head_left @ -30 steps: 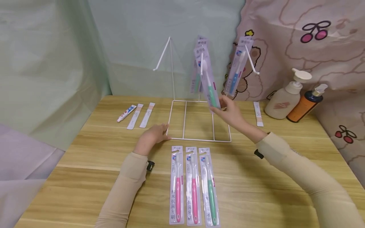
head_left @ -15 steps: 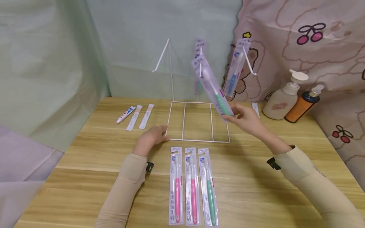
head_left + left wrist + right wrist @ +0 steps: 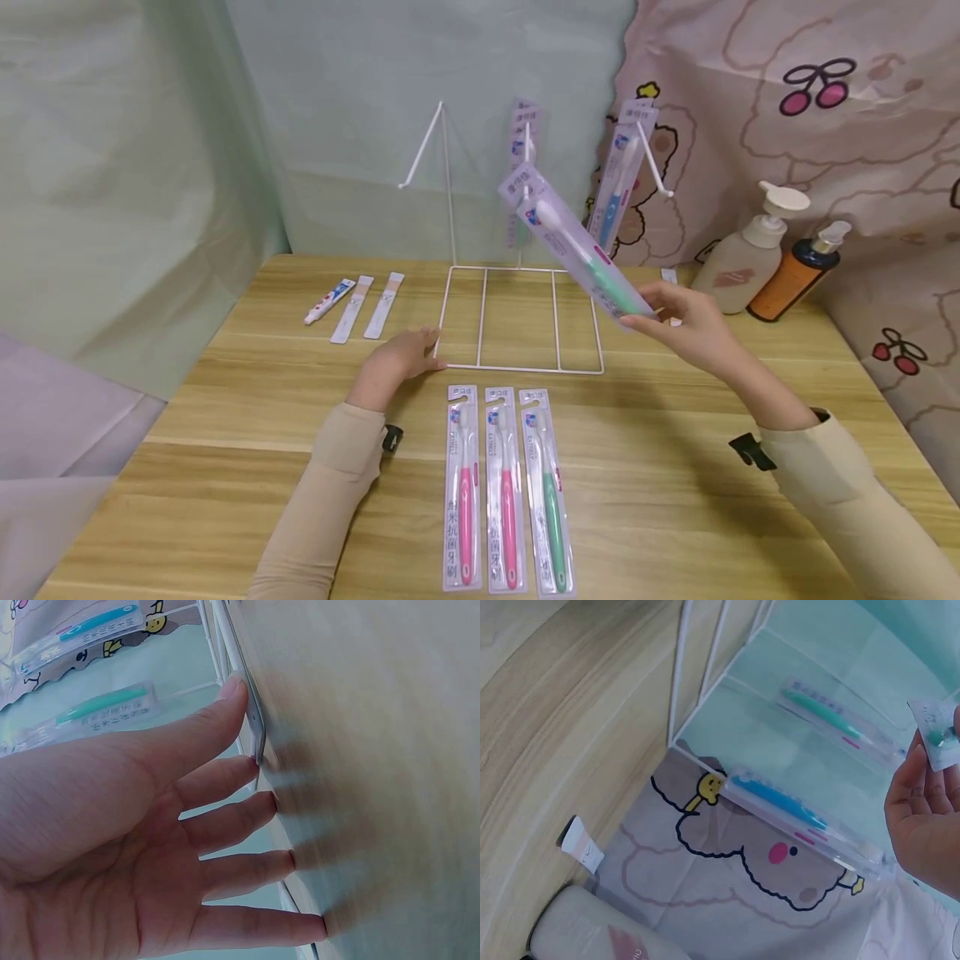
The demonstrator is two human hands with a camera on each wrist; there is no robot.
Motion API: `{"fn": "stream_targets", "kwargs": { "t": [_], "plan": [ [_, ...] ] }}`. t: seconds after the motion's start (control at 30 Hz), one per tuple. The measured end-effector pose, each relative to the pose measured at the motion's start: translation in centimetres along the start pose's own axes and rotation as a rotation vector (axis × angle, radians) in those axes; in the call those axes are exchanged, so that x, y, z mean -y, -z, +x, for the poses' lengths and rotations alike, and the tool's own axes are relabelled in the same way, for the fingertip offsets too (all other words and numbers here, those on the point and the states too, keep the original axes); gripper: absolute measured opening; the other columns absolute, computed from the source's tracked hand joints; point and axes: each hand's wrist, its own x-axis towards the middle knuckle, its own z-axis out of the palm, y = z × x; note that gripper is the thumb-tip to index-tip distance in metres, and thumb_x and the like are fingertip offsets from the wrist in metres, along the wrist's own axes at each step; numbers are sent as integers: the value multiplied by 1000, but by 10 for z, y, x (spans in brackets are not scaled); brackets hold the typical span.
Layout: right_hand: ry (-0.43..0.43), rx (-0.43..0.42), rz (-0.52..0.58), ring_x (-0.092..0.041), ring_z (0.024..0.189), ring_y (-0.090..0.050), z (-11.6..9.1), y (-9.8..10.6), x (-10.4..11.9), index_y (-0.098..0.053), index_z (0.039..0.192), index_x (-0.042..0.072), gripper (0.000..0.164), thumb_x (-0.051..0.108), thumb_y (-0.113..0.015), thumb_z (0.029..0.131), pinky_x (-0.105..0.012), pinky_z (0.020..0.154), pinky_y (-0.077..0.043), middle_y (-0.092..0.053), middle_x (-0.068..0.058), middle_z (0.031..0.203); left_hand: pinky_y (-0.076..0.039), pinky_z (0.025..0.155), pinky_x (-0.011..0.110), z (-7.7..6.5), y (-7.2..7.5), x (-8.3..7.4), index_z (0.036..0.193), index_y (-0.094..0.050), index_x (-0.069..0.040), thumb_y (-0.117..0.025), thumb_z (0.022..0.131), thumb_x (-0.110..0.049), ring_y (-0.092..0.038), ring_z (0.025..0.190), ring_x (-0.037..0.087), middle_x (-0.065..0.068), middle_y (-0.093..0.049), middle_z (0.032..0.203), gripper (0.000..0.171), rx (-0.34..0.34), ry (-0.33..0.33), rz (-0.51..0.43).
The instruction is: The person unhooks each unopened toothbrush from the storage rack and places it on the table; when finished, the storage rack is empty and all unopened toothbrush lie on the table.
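Note:
My right hand (image 3: 693, 329) pinches the bottom end of a packaged green toothbrush (image 3: 581, 250). The pack slants up and left, its top at the front tip of the white wire rack's middle hook; whether the hook passes through its hole I cannot tell. In the right wrist view, the hand (image 3: 930, 802) sits at the right edge. My left hand (image 3: 397, 358) rests at the front left corner of the wire rack (image 3: 517, 368). Its thumb presses the wire and its straight fingers (image 3: 240, 862) touch the table. Another green toothbrush pack (image 3: 832, 716) and a blue one (image 3: 617, 183) hang behind.
Three packaged toothbrushes, two pink (image 3: 464, 500) and one green (image 3: 552, 500), lie in front of the rack. A small toothpaste tube (image 3: 330, 302) and two sachets (image 3: 384, 306) lie left. A pump bottle (image 3: 738, 262) and an orange bottle (image 3: 793, 279) stand right.
My right hand has moved right and toward me with the packaged toothbrush, tilting it further. Its top has slid down to the hook's front tip. The left hand stays put.

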Motion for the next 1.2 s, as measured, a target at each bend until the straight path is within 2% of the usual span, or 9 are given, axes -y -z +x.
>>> {"fn": "stream_targets", "kwargs": {
  "t": [0.13,0.23,0.47,0.67,0.87,1.03,1.2],
  "plan": [
    [44,-35,29,-1,76,-56,-6,4,2,-67,106,3,27,7,-73,80,-12,64,-47,-63,17,94,-23,112,52,1,-1,1,147,-23,-4,-54,94,-33,-23,137,41,20,-21,151,68,0,-4,5],
    [57,-44,32,-1,75,-55,-8,6,4,-67,105,2,26,5,-73,79,-12,63,-46,-60,23,91,-23,112,51,0,0,1,147,-23,-5,-54,94,-33,-23,137,41,19,-21,151,68,5,3,2],
    [30,-13,57,-6,75,-57,-13,7,11,-66,106,1,26,10,-71,82,-15,61,-48,-62,19,95,-23,111,53,2,-2,3,148,-20,-6,-53,94,-34,-22,137,42,19,-19,152,69,18,4,-2],
    [10,4,79,-4,79,-60,-19,4,18,-66,103,3,24,12,-72,82,-14,62,-50,-63,14,94,-23,111,54,2,-2,3,148,-20,-7,-54,94,-35,-22,136,42,18,-18,152,70,16,6,-1],
    [16,45,162,-6,80,-62,-30,-3,24,-65,101,1,21,6,-71,82,-17,62,-52,-64,8,95,-23,111,53,2,-1,2,148,-21,-6,-54,94,-34,-22,136,42,19,-19,152,69,18,1,3],
    [28,123,193,-7,78,-63,-45,-15,23,-61,103,0,21,2,-68,83,-22,61,-55,-65,-8,94,-22,112,53,1,0,1,148,-20,-6,-53,94,-34,-20,137,42,18,-18,152,69,28,4,-1],
    [-87,233,229,-11,83,-63,-69,-30,13,-57,108,1,22,8,-63,88,-29,65,-57,-63,-15,99,-22,112,53,2,1,-1,148,-19,-7,-53,94,-35,-20,138,41,17,-17,153,70,30,10,-9]
  ]
}}
